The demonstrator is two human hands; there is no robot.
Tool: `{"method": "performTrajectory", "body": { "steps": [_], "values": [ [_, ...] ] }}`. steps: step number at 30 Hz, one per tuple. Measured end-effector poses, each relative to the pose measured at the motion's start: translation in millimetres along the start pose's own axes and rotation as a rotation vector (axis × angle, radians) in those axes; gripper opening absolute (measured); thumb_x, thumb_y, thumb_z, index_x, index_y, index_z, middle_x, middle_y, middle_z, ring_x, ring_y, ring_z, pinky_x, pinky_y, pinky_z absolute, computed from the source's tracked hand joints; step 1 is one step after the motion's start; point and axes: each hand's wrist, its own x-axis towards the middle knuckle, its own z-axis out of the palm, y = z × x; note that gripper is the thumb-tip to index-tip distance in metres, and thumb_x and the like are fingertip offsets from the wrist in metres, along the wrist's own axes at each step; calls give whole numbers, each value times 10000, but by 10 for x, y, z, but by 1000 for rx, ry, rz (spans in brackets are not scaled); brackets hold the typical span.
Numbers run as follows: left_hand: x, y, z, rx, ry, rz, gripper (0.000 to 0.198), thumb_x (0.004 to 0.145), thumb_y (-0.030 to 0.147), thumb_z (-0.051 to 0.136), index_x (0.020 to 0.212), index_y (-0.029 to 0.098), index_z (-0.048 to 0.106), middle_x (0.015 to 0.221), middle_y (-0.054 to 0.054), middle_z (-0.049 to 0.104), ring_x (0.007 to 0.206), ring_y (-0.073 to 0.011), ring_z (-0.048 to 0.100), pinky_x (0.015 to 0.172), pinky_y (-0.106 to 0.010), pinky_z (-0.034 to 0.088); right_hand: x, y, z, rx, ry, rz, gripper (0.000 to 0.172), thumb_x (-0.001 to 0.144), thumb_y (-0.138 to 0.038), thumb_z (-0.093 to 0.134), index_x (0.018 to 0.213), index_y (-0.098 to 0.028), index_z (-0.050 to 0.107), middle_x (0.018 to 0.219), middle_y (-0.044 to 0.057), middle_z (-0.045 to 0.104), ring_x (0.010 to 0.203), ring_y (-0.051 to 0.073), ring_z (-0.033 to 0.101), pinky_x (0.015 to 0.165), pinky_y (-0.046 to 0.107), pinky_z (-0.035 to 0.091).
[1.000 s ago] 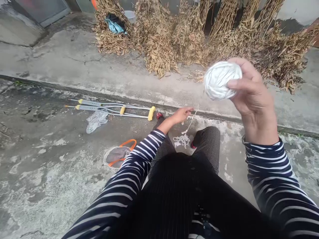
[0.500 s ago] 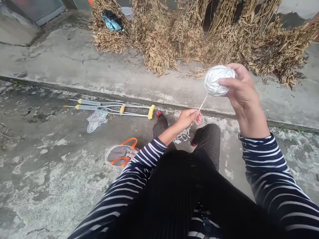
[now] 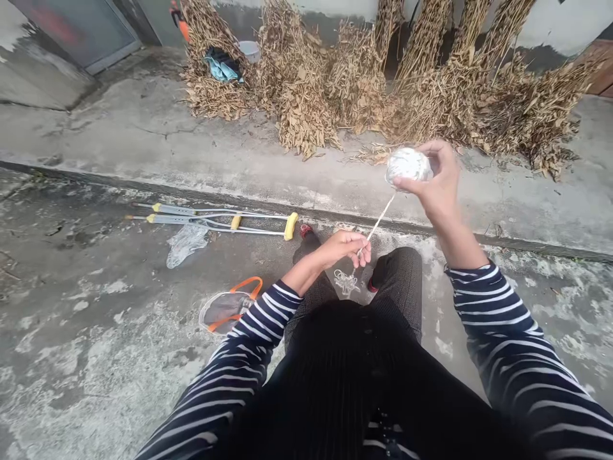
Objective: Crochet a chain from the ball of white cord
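Observation:
My right hand [image 3: 438, 182] grips a ball of white yarn [image 3: 407, 166], fingers on its top and right side and the thumb across its lower front. From the ball a taut yarn strand [image 3: 382, 217] slants down to the left. My left hand [image 3: 345, 248] pinches that strand between thumb and fingers, lower than the ball. Beneath the left hand, a loose heap of yarn [image 3: 347, 282] lies on the ground between my feet.
To the left lie a pair of crutches [image 3: 225, 220] and a clear plastic bag [image 3: 186, 244]. A bag with orange handles [image 3: 223, 310] is beside my left leg. Past the concrete step [image 3: 191, 156], dry plant bundles [image 3: 306, 96] lean at the wall.
My right hand has moved left with the yarn ball. My left hand has shifted down and left, and the strand between them is longer. The camera view has tilted up slightly.

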Motion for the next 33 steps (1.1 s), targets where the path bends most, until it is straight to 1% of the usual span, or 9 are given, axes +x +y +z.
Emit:
{"method": "performTrajectory", "body": {
  "steps": [4,7,10,14,18,22,26,29,33],
  "values": [
    [-51,325,46,-15,-26,93,466,861,555,808,847,101,701,829,-103,765,669,-141,722,520,-209,529,-236,333,135,-136,-82,3,606,628,-523,898,1088,-216,649,1221,112,588,1206,334,552,1087,579,482],
    [50,522,-64,-18,79,144,405,870,483,816,848,96,698,857,-115,775,713,-150,739,519,-195,520,-521,453,220,-59,-256,117,583,624,-469,868,1104,-216,655,1235,97,593,1225,329,553,1115,533,456],
    [197,573,-170,-49,207,149,290,931,368,756,870,92,694,801,-89,759,685,-128,724,539,-189,518,-736,438,265,124,-390,257,624,621,-439,876,1152,-233,622,1205,62,602,1165,280,565,1075,444,465],
    [311,504,-131,-103,296,125,212,980,273,671,859,100,678,731,-57,730,611,-95,676,539,-181,499,-847,346,291,322,-459,420,722,583,-462,936,1170,-254,570,1150,35,581,1049,221,553,940,336,478],
    [323,479,-93,-34,252,77,211,974,244,641,829,96,682,721,-77,729,576,-102,659,533,-198,490,-896,277,309,281,-436,503,757,500,-433,969,1115,-248,566,1097,33,586,1035,228,536,926,334,468],
    [297,537,-243,278,196,50,214,922,185,626,748,99,717,735,-73,734,600,-98,644,578,-208,485,-903,220,218,341,-390,637,702,435,-325,965,1041,-235,622,1018,11,623,976,204,548,883,313,469],
    [318,524,-383,682,148,115,175,867,171,656,723,130,747,658,0,678,606,-83,565,630,-207,434,-833,152,-10,485,-527,774,661,434,-236,942,1040,-227,679,1003,23,665,916,197,599,780,297,495],
    [423,385,-435,754,176,174,200,904,215,618,772,136,747,679,6,663,637,-92,557,664,-219,428,-749,88,-170,613,-525,804,646,455,-231,905,1062,-233,683,987,30,684,858,191,625,711,293,509],
    [627,36,-513,655,278,163,216,928,243,573,841,124,731,805,-27,709,752,-132,639,745,-241,510,-585,-87,-296,722,-361,698,616,476,-286,845,1062,-267,654,1044,24,698,901,217,667,719,343,560]
  ]
}}
